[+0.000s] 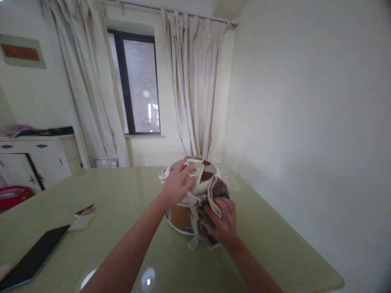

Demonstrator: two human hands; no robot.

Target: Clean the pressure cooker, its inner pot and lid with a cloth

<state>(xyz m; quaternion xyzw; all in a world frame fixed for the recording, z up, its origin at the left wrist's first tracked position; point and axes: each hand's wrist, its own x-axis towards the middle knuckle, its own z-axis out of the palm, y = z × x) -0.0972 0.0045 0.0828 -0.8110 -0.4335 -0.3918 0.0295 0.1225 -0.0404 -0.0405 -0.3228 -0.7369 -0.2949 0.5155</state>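
A rice cooker (179,217) with a white lid and a tan body stands upright on the table. My left hand (178,183) rests on top of its lid, fingers stretched out around the raised middle part. In my right hand (222,221) is a grey and white cleaning cloth (220,189), bunched up and pressed against the cooker's right front side. The cloth's loose edges hang down near the tabletop and hide that part of the body. The lower right of the cooker is covered by the cloth and my hand.
The cooker stands on a glossy green table (122,191). At left lie a dark flat panel (36,256) and a small brown-and-white object (84,210). A wall (305,122) runs along the right edge. Behind are curtains (195,81), a white cabinet (49,158) and a red basin (15,195).
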